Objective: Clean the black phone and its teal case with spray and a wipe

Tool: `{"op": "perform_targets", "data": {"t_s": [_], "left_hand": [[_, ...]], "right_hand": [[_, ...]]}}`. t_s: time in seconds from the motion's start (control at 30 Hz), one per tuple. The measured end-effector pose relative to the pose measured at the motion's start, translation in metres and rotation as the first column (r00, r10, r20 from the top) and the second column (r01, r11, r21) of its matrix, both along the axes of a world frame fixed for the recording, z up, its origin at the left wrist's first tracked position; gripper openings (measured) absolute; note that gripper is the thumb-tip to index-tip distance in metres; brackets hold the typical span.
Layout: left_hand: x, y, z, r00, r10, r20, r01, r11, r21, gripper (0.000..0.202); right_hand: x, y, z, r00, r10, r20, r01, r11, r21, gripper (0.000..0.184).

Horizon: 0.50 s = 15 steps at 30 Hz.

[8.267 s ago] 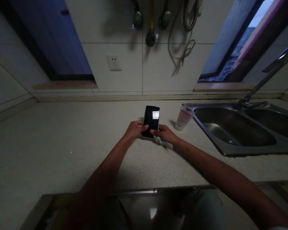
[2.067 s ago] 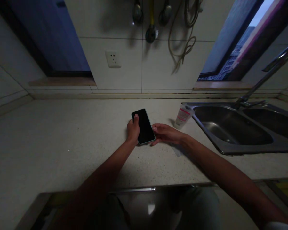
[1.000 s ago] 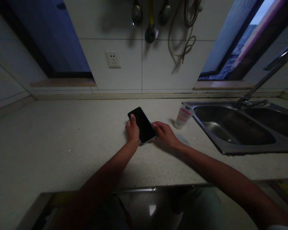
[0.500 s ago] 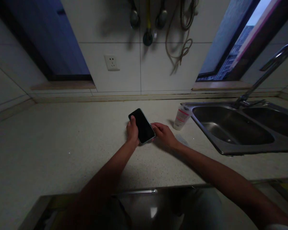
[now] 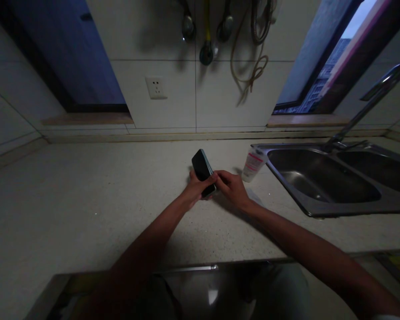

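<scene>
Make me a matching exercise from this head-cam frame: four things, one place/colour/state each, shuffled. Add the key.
Column 1
1. Phone
2. Cup
3. Socket
4. Faucet

Column 2
A. White, mounted on the tiled wall
B. Chrome, rising behind the sink
C. Held in the left hand, tilted, black screen showing
D. Pale with pink-red bands, on the counter beside the sink

Pairs: 1-C, 2-D, 3-A, 4-B
</scene>
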<state>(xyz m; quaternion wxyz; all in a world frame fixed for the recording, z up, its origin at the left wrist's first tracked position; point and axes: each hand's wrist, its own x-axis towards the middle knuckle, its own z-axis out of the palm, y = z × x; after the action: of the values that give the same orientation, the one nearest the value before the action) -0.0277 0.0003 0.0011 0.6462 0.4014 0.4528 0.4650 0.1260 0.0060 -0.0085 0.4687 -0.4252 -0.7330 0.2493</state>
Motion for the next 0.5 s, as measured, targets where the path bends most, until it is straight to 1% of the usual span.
{"op": "perform_targets", "data": {"t_s": [0.07, 0.13, 0.23, 0.37, 0.43, 0.5], "left_hand": [[-0.004, 0.000, 0.002, 1.000, -0.024, -0.011, 0.025, 0.999, 0.024, 0.090], [-0.008, 0.000, 0.005, 0.998, -0.061, 0.019, 0.060, 0.997, 0.051, 0.089], [-0.013, -0.001, 0.011, 0.993, -0.112, 0.048, 0.107, 0.989, 0.097, 0.094], [-0.016, 0.000, 0.012, 0.994, -0.109, 0.014, 0.105, 0.981, 0.160, 0.101], [-0.016, 0.001, 0.010, 0.992, -0.124, 0.014, 0.120, 0.979, 0.163, 0.103], [-0.015, 0.001, 0.008, 0.994, -0.107, 0.032, 0.100, 0.982, 0.161, 0.109]], "right_hand": [[0.001, -0.002, 0.002, 1.000, 0.017, 0.023, -0.017, 0.999, 0.031, 0.038], [0.002, -0.004, 0.005, 0.999, 0.028, 0.041, -0.031, 0.998, 0.061, 0.037], [0.003, -0.005, 0.007, 0.998, 0.026, 0.051, -0.030, 0.996, 0.090, 0.035], [0.004, -0.003, 0.008, 0.996, 0.024, 0.090, -0.033, 0.994, 0.105, 0.035], [0.005, -0.003, 0.007, 0.993, 0.042, 0.111, -0.055, 0.991, 0.122, 0.035], [0.005, -0.002, 0.005, 0.989, 0.057, 0.137, -0.078, 0.985, 0.155, 0.034]]}}
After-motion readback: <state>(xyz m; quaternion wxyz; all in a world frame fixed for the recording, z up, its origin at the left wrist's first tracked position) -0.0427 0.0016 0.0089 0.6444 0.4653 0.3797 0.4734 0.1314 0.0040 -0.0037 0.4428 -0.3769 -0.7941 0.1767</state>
